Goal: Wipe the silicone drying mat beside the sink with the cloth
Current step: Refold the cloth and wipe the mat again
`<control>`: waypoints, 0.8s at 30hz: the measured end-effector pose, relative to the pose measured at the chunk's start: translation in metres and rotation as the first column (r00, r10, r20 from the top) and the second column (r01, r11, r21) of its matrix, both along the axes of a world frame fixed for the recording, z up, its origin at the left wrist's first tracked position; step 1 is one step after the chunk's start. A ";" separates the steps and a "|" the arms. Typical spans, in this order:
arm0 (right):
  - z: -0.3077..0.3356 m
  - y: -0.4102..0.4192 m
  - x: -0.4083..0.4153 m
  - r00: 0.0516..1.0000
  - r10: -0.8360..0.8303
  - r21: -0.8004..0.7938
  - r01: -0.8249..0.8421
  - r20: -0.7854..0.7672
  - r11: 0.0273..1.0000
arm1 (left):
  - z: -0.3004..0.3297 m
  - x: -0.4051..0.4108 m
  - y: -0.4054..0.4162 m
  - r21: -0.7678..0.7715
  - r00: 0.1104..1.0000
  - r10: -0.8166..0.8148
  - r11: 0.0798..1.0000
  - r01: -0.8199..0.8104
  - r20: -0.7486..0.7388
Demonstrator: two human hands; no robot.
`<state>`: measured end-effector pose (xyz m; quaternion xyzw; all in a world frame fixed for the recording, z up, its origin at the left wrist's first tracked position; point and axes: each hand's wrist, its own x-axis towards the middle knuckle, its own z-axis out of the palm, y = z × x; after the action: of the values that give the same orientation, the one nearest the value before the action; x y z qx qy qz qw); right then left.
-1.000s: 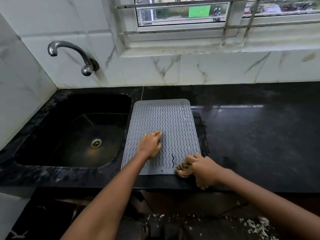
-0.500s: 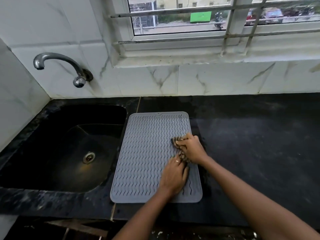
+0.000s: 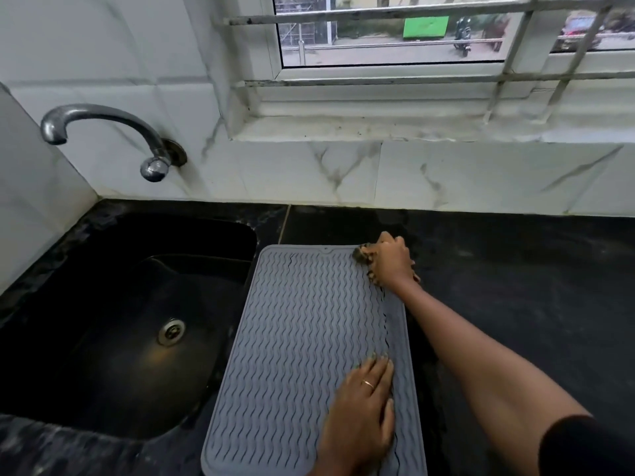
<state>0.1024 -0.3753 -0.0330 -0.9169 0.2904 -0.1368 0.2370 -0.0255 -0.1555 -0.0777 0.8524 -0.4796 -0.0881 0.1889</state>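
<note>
A grey silicone drying mat (image 3: 302,338) with wavy ridges lies on the black counter just right of the sink. My right hand (image 3: 393,262) is at the mat's far right corner and grips a small brown patterned cloth (image 3: 362,255), which peeks out to the left of and below the fingers. My left hand (image 3: 364,403), with a ring on one finger, rests flat on the near right part of the mat, fingers straight.
The black sink (image 3: 130,321) with a metal drain (image 3: 170,332) lies to the left. A chrome tap (image 3: 103,132) juts from the marble wall above it. Black counter (image 3: 515,286) stretches to the right. A barred window (image 3: 429,36) sits behind.
My right hand has slid the cloth from the mat's near right edge up along the right side to the far right corner. My left hand shifted to the near right area.
</note>
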 end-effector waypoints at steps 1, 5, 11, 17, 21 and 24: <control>0.002 -0.006 0.009 1.000 -0.011 0.071 0.011 0.004 0.997 | 0.000 0.001 0.000 -0.017 1.000 -0.005 1.000 0.006 0.012; 0.016 -0.035 0.017 0.992 -0.086 0.438 0.038 0.089 0.898 | 0.005 0.002 -0.001 0.026 0.996 -0.040 0.999 0.038 0.076; 0.006 0.020 -0.040 0.930 0.354 0.113 -0.364 0.095 0.925 | 0.008 0.005 -0.002 0.137 0.998 -0.044 0.990 0.036 0.051; -0.017 0.022 -0.009 0.939 0.342 -0.251 -0.329 0.011 0.910 | 0.007 0.004 -0.001 0.130 1.000 -0.015 0.991 0.013 0.009; -0.012 0.008 0.049 0.976 0.204 -0.240 -0.216 -0.074 0.946 | 0.008 0.004 -0.001 0.109 0.999 0.010 0.994 -0.007 -0.032; -0.002 0.009 0.056 0.997 0.077 -0.012 -0.077 -0.029 0.997 | 0.006 0.002 -0.001 0.079 1.000 0.015 0.997 -0.014 -0.002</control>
<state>0.1585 -0.3659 -0.0353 -0.9308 0.2573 -0.1164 0.2320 -0.0230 -0.1567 -0.0722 0.8625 -0.4694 -0.1067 0.1561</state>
